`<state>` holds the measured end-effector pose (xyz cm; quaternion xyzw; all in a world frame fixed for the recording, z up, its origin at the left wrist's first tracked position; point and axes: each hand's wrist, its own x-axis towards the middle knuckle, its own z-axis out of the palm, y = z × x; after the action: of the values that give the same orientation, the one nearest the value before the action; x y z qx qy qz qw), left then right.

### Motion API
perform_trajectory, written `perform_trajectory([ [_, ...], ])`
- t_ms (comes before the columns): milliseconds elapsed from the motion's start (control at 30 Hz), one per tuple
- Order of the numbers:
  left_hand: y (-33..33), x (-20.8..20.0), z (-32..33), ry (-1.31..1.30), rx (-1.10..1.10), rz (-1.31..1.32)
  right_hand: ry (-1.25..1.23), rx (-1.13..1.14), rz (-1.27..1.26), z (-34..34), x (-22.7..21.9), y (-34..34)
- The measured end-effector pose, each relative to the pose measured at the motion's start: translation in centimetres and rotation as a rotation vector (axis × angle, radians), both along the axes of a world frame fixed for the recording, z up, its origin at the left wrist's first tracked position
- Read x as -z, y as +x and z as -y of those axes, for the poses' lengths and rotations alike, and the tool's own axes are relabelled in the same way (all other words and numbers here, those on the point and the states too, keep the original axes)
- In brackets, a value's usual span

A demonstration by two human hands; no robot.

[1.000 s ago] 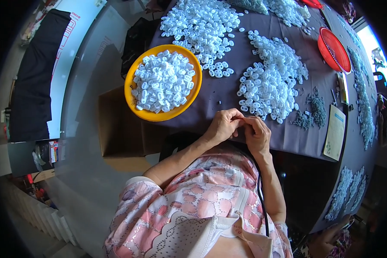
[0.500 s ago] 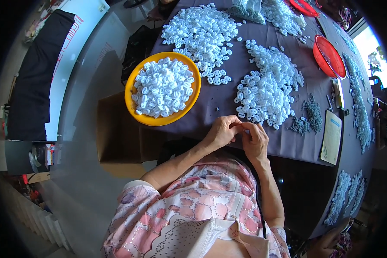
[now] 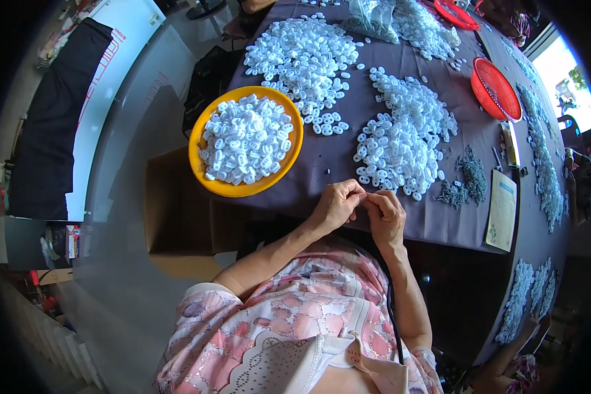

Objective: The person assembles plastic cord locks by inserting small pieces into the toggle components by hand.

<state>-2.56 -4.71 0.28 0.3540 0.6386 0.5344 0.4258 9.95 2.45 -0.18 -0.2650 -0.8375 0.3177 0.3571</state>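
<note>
At the near edge of the purple table (image 3: 321,167), the left hand (image 3: 335,207) and right hand (image 3: 386,217) meet fingertip to fingertip, pinched on a tiny part hidden between them. It looks light, stiff and fiddly, best held by its edges. Beyond lie a heap of white plastic pieces (image 3: 400,141) and, leftward, a yellow bowl (image 3: 289,164).

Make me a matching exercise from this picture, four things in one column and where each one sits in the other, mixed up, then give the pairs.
Things:
1. yellow bowl
2. red basket
3. paper card
4. cardboard box

Places:
A. on the floor beside the table, below the bowl's edge
B. near the table's right edge, by the small grey pieces
C. left of both hands, full of white pieces
D. far right on the table, beyond the white pile

Pairs: 1-C, 2-D, 3-B, 4-A
</note>
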Motion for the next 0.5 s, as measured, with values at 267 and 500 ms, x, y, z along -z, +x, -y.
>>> perform_trajectory([
  [267, 0.02, 0.20, 0.08, 0.037, 0.017, -0.106, 0.047, 0.008, -0.029, 0.19, 0.72, 0.11],
  [500, -0.22, -0.43, -0.08, -0.018, 0.062, -0.007, 0.043, -0.006, -0.005, -0.05, 0.96, 0.19],
])
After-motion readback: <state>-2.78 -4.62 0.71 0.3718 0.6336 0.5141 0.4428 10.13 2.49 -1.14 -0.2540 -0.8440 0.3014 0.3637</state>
